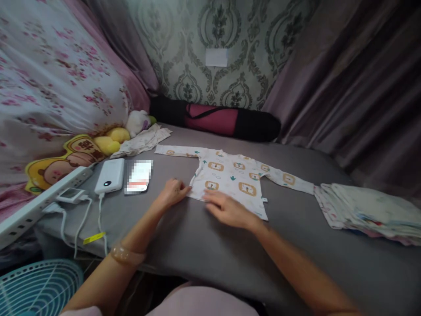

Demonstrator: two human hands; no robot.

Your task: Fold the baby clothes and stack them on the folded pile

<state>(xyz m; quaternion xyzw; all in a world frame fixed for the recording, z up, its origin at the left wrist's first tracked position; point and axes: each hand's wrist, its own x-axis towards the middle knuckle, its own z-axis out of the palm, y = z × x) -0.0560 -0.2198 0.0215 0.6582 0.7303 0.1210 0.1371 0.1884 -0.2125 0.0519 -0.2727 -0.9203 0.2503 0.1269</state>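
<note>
A small white long-sleeved shirt (226,175) with tan lion-like patches and green motifs lies spread flat on the grey bed-like surface, both sleeves stretched out sideways. At its lower left corner, my left hand (173,193) is closed, the fingertips at the hem edge; the grip itself is partly hidden. My right hand (230,210) rests with outstretched fingers on the bottom hem, close to the middle. A small tag sticks out from the shirt's right side seam.
A stack of folded clothes (371,210) sits at right, by the right cuff. At left are a white power bank (110,175), a power strip (42,206), cables, plush toys (112,140) and a crumpled cloth (144,140). A black and maroon long bag (210,120) lies along the wall.
</note>
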